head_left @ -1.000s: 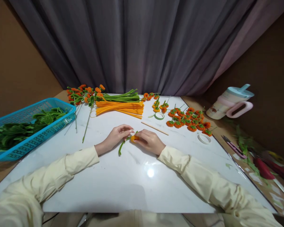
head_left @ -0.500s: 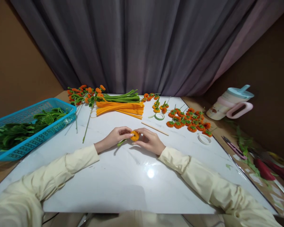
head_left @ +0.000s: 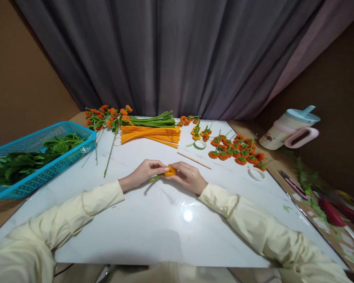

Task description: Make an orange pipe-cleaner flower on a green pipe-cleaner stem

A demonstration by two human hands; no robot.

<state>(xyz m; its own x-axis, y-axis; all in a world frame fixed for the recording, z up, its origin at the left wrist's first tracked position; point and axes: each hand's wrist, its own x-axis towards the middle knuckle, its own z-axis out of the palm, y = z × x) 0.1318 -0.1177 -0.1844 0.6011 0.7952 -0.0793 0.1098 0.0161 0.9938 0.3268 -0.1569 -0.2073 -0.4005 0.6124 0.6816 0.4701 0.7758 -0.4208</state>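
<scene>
Between my hands, above the white marbled tabletop (head_left: pixel 153 228), is a yellow-orange pipe-cleaner flower (head_left: pixel 171 171) with a green stem pointing down to the left. My left hand (head_left: pixel 146 172) pinches it from the left, fingers closed at the flower's edge and stem. From the right, my right hand (head_left: pixel 188 175) grips the flower's other side between thumb and fingers. Just beyond my hands lies a thin wooden stick (head_left: pixel 194 160). Farther back are bundles of orange pipe cleaners (head_left: pixel 150 136) and green pipe cleaners (head_left: pixel 153 120).
On the left stands a blue basket (head_left: pixel 47 169) holding green leaves. Finished orange flowers (head_left: pixel 236 149) lie at the back right, near a green tape roll (head_left: pixel 200 145) and a white tape roll (head_left: pixel 256 173). Beyond the right edge are a tumbler (head_left: pixel 286 129), pink snips (head_left: pixel 293 184) and a red-handled tool (head_left: pixel 332 212).
My right fingers have closed in around the flower, which now faces a little differently and shows less of its round front. The whole view has shifted slightly.
</scene>
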